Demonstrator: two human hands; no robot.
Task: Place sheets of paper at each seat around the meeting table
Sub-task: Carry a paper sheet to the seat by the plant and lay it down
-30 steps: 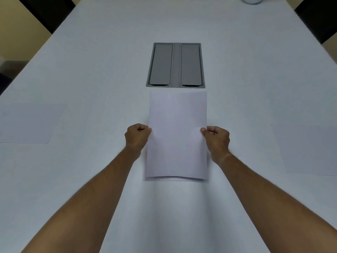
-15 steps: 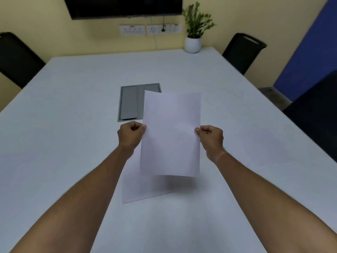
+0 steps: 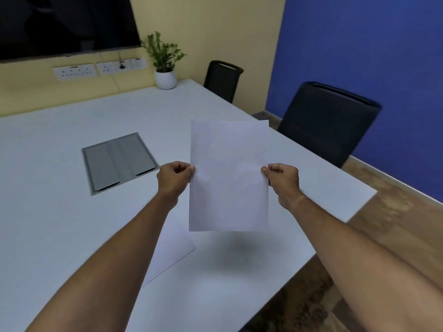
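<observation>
We hold one sheet of paper (image 3: 229, 176) up off the desk (image 3: 60, 224), our left hand (image 3: 173, 179) pinching its left edge and our right hand (image 3: 282, 182) pinching its right edge, each grip closed on the paper at about mid-height. The sheet hangs upright and clear of the surface, with a soft shadow below it on the white top. A second sheet (image 3: 171, 248) lies flat on the desk, partly hidden behind our left forearm. Compared with half a second ago, our view has swung to the right: the grey cable hatch (image 3: 118, 162) now sits well to the left of the held sheet instead of behind it, and the near black chair (image 3: 328, 123) by the blue wall has come fully into sight beyond the desk's right edge. The potted plant (image 3: 165, 61) stands at the far corner.
</observation>
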